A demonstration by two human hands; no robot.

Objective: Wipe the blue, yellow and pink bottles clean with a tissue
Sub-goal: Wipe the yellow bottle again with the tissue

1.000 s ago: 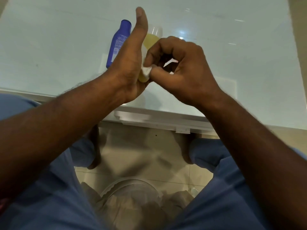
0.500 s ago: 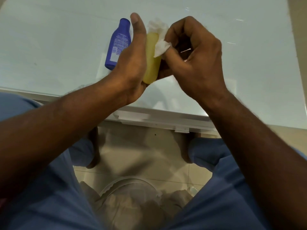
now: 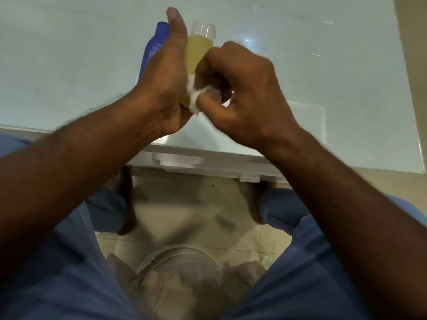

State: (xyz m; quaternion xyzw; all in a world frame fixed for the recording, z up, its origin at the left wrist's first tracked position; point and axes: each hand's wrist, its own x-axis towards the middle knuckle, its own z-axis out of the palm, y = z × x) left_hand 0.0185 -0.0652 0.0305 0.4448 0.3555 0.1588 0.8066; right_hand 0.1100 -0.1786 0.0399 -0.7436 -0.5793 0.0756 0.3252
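Yellow bottle [image 3: 198,50] held above counter [image 3: 69,65], long axis pointing away, cap far end. Left hand [image 3: 165,82] grips its left side; right hand [image 3: 240,88] pinches tissue [image 3: 196,98] at near end. Blue bottle [image 3: 153,47] lies on counter behind left hand. Pink bottle unseen.

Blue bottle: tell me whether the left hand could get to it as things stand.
Probably not yet: the left hand holds the yellow bottle, though the blue bottle lies just behind it.

Above the glass table [image 3: 323,65], the left hand [image 3: 165,88] holds the yellow bottle [image 3: 196,56] upright, the right hand [image 3: 242,88] presses a crumpled tissue [image 3: 195,100] against its lower part, and the blue bottle [image 3: 153,49] lies just behind the left hand.
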